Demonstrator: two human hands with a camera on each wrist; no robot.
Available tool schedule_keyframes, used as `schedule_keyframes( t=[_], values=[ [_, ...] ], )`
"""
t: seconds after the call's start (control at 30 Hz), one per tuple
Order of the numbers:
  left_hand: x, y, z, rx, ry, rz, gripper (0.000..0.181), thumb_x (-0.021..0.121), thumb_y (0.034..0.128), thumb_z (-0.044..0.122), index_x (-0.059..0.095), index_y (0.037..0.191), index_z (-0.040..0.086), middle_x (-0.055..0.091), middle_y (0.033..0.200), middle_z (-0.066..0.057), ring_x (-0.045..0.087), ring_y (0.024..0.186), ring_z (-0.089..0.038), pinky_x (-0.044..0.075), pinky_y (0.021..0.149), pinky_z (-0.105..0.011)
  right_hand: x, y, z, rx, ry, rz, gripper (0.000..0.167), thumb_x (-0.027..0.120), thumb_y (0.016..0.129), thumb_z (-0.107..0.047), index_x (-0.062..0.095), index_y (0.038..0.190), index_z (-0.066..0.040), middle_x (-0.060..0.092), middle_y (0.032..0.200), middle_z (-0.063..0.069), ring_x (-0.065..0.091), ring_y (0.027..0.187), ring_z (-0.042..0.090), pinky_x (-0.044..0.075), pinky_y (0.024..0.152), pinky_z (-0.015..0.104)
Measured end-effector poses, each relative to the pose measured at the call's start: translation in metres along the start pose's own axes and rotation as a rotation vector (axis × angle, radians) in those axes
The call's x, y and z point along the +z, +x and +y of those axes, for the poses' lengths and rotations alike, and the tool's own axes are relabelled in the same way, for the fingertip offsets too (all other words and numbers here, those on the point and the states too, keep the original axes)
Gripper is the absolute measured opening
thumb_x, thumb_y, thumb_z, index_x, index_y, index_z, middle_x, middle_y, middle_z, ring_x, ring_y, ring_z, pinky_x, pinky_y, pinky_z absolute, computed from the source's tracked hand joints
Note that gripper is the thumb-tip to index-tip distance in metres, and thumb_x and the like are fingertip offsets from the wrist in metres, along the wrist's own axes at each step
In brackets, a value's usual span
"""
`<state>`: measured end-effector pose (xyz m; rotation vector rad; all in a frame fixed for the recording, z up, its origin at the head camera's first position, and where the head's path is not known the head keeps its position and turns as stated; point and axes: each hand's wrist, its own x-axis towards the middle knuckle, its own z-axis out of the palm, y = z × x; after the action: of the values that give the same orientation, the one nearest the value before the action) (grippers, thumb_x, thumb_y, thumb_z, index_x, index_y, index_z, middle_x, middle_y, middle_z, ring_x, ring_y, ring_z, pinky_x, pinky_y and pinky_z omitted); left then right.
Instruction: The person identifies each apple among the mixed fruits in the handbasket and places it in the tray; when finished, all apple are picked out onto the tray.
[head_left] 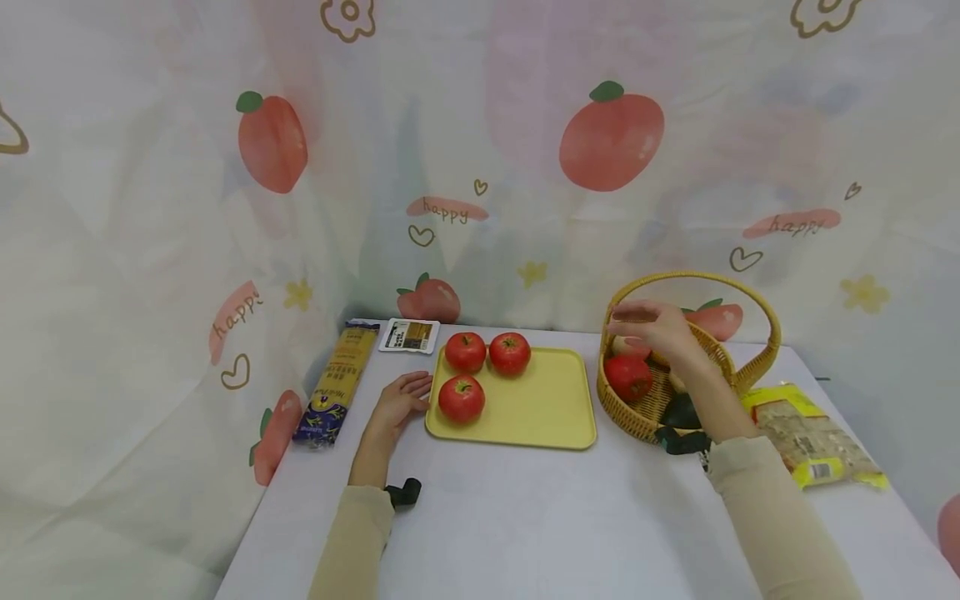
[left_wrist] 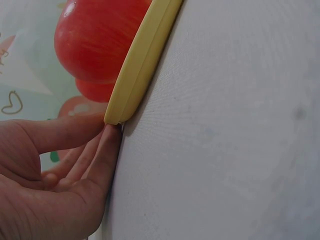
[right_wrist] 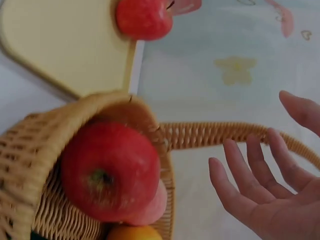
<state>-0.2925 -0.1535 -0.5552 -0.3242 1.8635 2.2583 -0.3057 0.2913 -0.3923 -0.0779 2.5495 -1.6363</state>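
On the left, my left hand (head_left: pixel 401 404) is at the left edge of a yellow tray (head_left: pixel 540 408). The left wrist view shows its thumb and fingers (left_wrist: pixel 102 155) pinching the tray's rim (left_wrist: pixel 135 75). Three red apples lie on the tray: a front one (head_left: pixel 461 398) and two behind (head_left: pixel 465 352) (head_left: pixel 510 354). My right hand (head_left: pixel 660 333) hovers over a wicker basket (head_left: pixel 617 410), its fingers spread and holding nothing. Inside the basket are a red apple (right_wrist: pixel 110 170), a pinkish round item (right_wrist: pixel 152 207), an orange-yellow fruit (right_wrist: pixel 134 233) and a dark green item (head_left: pixel 681 411).
A long yellow-and-blue packet (head_left: pixel 341 379) lies left of the tray, with a small flat pack (head_left: pixel 408 335) behind. Right of the basket lies a clear and yellow bag (head_left: pixel 813 437). The basket's tall handle (head_left: pixel 772 333) arches up near the right hand. A printed curtain stands behind the table.
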Motion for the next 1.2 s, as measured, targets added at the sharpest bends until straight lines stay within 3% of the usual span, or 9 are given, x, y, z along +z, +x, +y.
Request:
schedule_keyframes(
  t=[0.2, 0.33, 0.43, 0.57, 0.7, 0.9, 1.2],
  values=[
    [-0.001, 0.003, -0.001, 0.02, 0.012, 0.006, 0.07, 0.056, 0.0823, -0.028, 0.049, 0.149, -0.006, 0.056, 0.148, -0.025, 0.053, 0.141, -0.034, 0.053, 0.107, -0.038, -0.018, 0.012, 0.016, 0.015, -0.128, -0.049, 0.061, 0.073, 0.098, -0.03, 0.052, 0.149, -0.002, 0.057, 0.147, 0.025, 0.066, 0.101, 0.003, 0.056, 0.093, 0.023],
    [-0.002, 0.004, -0.002, 0.017, 0.018, 0.012, 0.07, 0.057, 0.0823, -0.027, 0.049, 0.149, -0.005, 0.057, 0.148, -0.024, 0.054, 0.14, -0.033, 0.055, 0.104, -0.035, -0.029, 0.02, 0.029, 0.012, -0.207, -0.141, 0.065, 0.075, 0.097, -0.033, 0.051, 0.151, -0.005, 0.056, 0.15, 0.022, 0.063, 0.12, 0.02, 0.053, 0.103, 0.038],
    [-0.002, 0.004, -0.002, 0.011, 0.014, 0.008, 0.069, 0.057, 0.0831, -0.027, 0.05, 0.148, -0.004, 0.057, 0.148, -0.023, 0.053, 0.14, -0.032, 0.053, 0.108, -0.038, -0.036, 0.026, 0.038, -0.015, -0.195, -0.243, 0.069, 0.075, 0.097, -0.027, 0.046, 0.153, -0.001, 0.053, 0.151, 0.025, 0.063, 0.126, 0.028, 0.054, 0.105, 0.045],
    [-0.002, 0.004, -0.002, 0.006, 0.006, 0.003, 0.069, 0.057, 0.0833, -0.027, 0.05, 0.148, -0.003, 0.056, 0.149, -0.024, 0.053, 0.141, -0.033, 0.049, 0.112, -0.042, -0.043, 0.031, 0.049, -0.06, -0.142, -0.39, 0.069, 0.076, 0.094, -0.01, 0.043, 0.152, 0.007, 0.051, 0.15, 0.032, 0.06, 0.132, 0.038, 0.058, 0.098, 0.034],
    [-0.002, 0.005, -0.003, 0.004, 0.005, 0.0, 0.069, 0.056, 0.0837, -0.027, 0.05, 0.148, -0.004, 0.056, 0.149, -0.024, 0.053, 0.141, -0.034, 0.049, 0.112, -0.043, -0.047, 0.036, 0.059, -0.028, -0.104, -0.507, 0.073, 0.078, 0.089, -0.001, 0.042, 0.152, 0.008, 0.048, 0.151, 0.034, 0.045, 0.143, 0.047, 0.057, 0.096, 0.026],
    [-0.002, 0.004, -0.003, 0.003, 0.001, -0.01, 0.069, 0.056, 0.0844, -0.026, 0.049, 0.149, -0.004, 0.054, 0.15, -0.024, 0.052, 0.142, -0.034, 0.046, 0.115, -0.046, -0.046, 0.042, 0.066, 0.024, -0.128, -0.542, 0.076, 0.079, 0.086, 0.002, 0.045, 0.153, 0.003, 0.045, 0.156, 0.03, 0.039, 0.148, 0.045, 0.052, 0.103, 0.026],
    [0.0, 0.003, -0.003, -0.008, 0.011, 0.017, 0.069, 0.056, 0.0846, -0.026, 0.05, 0.149, -0.002, 0.056, 0.149, -0.023, 0.053, 0.141, -0.033, 0.047, 0.113, -0.044, -0.046, 0.048, 0.073, -0.002, -0.149, -0.558, 0.076, 0.079, 0.081, 0.006, 0.049, 0.15, 0.002, 0.049, 0.154, 0.028, 0.038, 0.148, 0.046, 0.051, 0.107, 0.031]
  ],
)
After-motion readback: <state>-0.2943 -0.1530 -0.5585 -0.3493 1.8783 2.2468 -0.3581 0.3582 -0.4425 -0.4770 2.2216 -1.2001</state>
